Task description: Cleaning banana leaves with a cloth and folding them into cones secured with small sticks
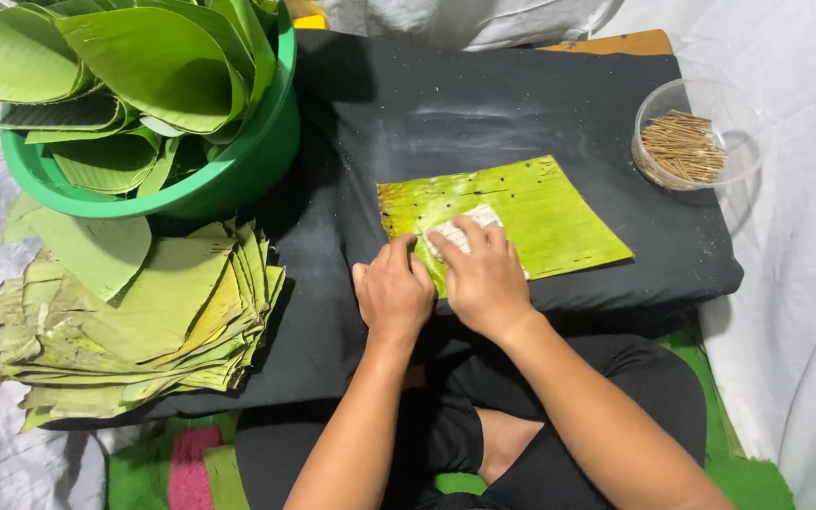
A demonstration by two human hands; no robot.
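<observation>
A square piece of green banana leaf (540, 212) lies on a black cloth-covered board (446, 113). My right hand (484, 279) presses a small white cloth (465, 229) onto the leaf's near left part. Beside it, my left hand (391, 293) rests with curled fingers on the leaf's near left corner, touching the right hand.
A green plastic basin (238, 170) full of rolled leaves stands at the back left. A stack of flat cut leaves (144, 321) lies at the left. A clear bowl of thin wooden sticks (687, 142) sits at the right. White sheeting surrounds the board.
</observation>
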